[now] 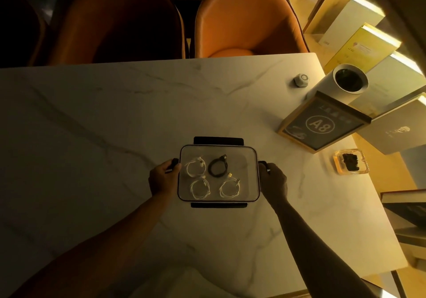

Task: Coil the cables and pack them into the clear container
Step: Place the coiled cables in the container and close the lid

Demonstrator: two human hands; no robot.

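The clear container sits flat on the marble table, a little right of the table's middle, and through its see-through top four coiled cables show. A black cable lies near the centre toward twelve o'clock; a white coil lies at its nine o'clock, another white coil sits at seven o'clock, and a third white coil with a gold-tipped plug sits at five o'clock. The coils lie apart from one another or barely touching. Dark latch flaps stick out on all four sides of the container. The left hand is closed around the latch at nine o'clock, thumb over it, and the right hand is wrapped on the latch at three o'clock. Both forearms reach in from six o'clock. Out toward two o'clock stands a framed sign marked A8, with a white cylindrical pot behind it and a small white knob-like object nearby. At three o'clock sits a glass ashtray holding something dark. Two orange chairs face the table's far edge at twelve o'clock.
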